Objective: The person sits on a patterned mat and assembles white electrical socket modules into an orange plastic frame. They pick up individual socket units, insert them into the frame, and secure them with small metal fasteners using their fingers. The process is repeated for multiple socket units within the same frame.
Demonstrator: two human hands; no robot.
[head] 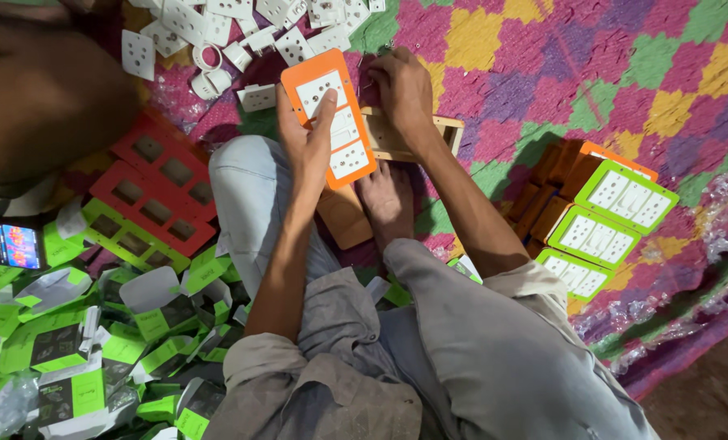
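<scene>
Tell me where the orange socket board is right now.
The orange socket board is upper centre in the head view, held upright-ish in the left hand, beside the right hand and above the bare foot.

Orange-framed board (331, 118) with white socket inserts, gripped by left hand (305, 143). White sockets (241, 33) heaped above. Red frames (156, 191) and one green frame (123, 236) at left. Green-framed boards (612, 216) with white faces at right, over what look like orange ones. Mat (559, 57) checked in purple, yellow, green, pink. Green-and-grey cards (70, 342). Grey trousers (494, 350).

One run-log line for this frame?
left hand: holds orange switch-socket panel | right hand: on wooden frame | right side: green switch-socket panels
</scene>
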